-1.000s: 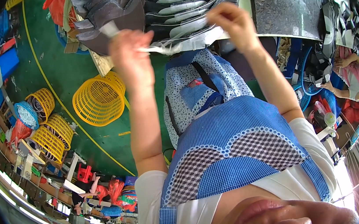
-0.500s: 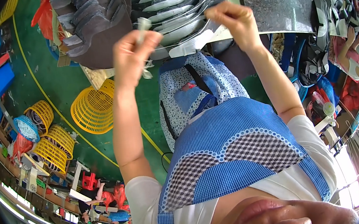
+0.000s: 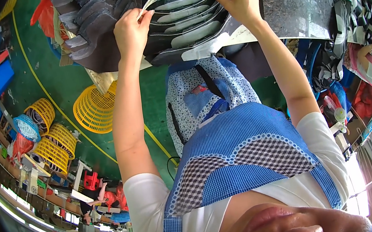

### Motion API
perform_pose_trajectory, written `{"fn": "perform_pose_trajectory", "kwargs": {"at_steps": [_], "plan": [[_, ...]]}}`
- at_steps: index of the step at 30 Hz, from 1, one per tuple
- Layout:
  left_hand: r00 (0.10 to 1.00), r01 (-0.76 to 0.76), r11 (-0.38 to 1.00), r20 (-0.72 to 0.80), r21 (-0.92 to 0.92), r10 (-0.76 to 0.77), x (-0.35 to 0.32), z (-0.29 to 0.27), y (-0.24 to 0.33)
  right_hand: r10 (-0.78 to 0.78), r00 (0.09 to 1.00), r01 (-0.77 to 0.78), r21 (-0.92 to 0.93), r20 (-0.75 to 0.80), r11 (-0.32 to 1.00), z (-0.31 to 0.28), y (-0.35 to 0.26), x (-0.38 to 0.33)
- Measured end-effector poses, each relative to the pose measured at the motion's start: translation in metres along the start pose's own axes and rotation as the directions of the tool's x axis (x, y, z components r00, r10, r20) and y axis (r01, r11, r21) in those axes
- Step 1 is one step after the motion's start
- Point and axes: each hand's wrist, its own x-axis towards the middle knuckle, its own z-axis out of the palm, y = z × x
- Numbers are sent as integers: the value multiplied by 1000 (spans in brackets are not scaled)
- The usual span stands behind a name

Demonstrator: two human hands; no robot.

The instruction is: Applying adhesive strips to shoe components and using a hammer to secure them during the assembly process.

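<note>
Dark panels (image 3: 195,34), overlapped, appear at an edge-handling step: left hand (image 3: 132,32) clamped on white strip (image 3: 146,7), right hand's (image 3: 239,2) fingertips together, hold unclear; next likely needs 1 light pinch.

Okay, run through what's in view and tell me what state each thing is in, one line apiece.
White strip: pinched in the left hand, one end poking out
Right hand: thumb and forefinger together at the row of dark pieces; whether they grip anything, unclear
Row: overlapping, light patches showing
Blue apron: worn
Yellow basket: on the floor
</note>
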Motion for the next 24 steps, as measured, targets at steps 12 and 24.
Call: {"fn": "perform_pose_trajectory", "kwargs": {"at_steps": [12,24], "plan": [[964,256,929,-3,-268,-266,10,-4,2,116,988,-106,93,-106,990,-2,33,13],[995,-82,976,33,-200,91,39,32,13,264,935,-314,206,235,927,-19,38,-30]]}}
